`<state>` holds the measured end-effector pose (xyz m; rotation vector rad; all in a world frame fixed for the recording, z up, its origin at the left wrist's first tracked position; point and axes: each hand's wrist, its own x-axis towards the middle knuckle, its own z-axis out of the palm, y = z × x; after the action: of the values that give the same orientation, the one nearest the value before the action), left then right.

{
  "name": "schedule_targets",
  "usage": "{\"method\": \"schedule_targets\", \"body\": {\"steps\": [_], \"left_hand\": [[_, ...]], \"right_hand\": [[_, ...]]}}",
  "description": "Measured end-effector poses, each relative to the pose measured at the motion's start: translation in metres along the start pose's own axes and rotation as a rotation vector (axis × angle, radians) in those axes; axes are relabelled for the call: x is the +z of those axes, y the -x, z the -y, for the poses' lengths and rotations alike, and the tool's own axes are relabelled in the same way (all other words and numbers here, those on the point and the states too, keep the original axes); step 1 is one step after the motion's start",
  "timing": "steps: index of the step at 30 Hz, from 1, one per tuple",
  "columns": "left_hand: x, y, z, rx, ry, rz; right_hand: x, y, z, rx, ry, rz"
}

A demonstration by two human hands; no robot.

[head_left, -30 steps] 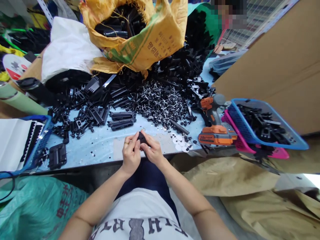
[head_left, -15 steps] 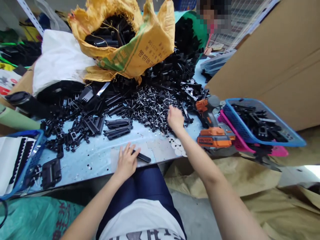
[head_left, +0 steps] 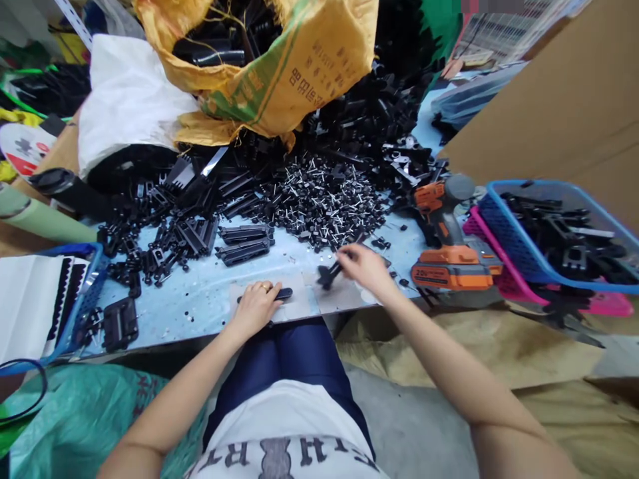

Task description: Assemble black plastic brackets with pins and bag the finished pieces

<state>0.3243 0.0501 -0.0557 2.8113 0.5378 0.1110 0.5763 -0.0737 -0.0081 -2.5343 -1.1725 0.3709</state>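
Holding black part (head_left: 328, 274); sack (head_left: 324, 60) of parts (head_left: 217, 57) beyond

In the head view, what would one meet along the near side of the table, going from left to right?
Blue basket, black rectangular part, left hand, right hand, orange drill, second blue basket.

just one view, from the person's head, near above the bare left hand (head_left: 258, 305), bare right hand (head_left: 365, 267) and pale-blue-covered bench (head_left: 162, 307), facing forward and down, the printed yellow woven sack (head_left: 319, 70) at top.
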Motion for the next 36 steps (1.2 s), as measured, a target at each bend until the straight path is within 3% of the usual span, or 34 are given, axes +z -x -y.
{"method": "schedule_targets", "body": {"steps": [2, 5, 10, 14, 16, 20, 26, 31, 36], "left_hand": [[0.003, -0.007, -0.003, 0.029, 0.018, 0.012], [0.004, -0.014, -0.008, 0.049, 0.022, 0.016], [0.0, -0.016, -0.01, 0.066, 0.029, 0.021], [-0.002, -0.015, -0.011, 0.061, 0.05, 0.036], [-0.003, -0.014, -0.013, 0.06, 0.059, 0.044], [-0.01, -0.012, -0.017, 0.036, 0.067, 0.06], [-0.007, -0.005, -0.017, 0.088, 0.127, -0.033], [0.002, 0.002, -0.011, 0.114, 0.141, -0.127], [0.0, -0.009, -0.014, 0.118, 0.136, -0.038]], "right_hand": [[0.024, 0.035, 0.015, -0.053, -0.068, 0.167], [0.043, 0.059, 0.022, -0.186, 0.155, 0.171], [0.031, 0.041, 0.009, -0.698, 0.429, 0.13], [0.029, 0.034, 0.003, -0.906, 0.509, 0.174], [0.034, 0.038, 0.006, -0.916, 0.507, 0.23], [0.038, 0.052, 0.015, -0.793, 0.472, 0.283], [0.03, 0.073, 0.031, -0.687, 0.491, 0.122], [0.021, 0.078, 0.044, -0.706, 0.525, 0.049], [0.029, 0.058, 0.023, -0.758, 0.447, 0.076]]}}
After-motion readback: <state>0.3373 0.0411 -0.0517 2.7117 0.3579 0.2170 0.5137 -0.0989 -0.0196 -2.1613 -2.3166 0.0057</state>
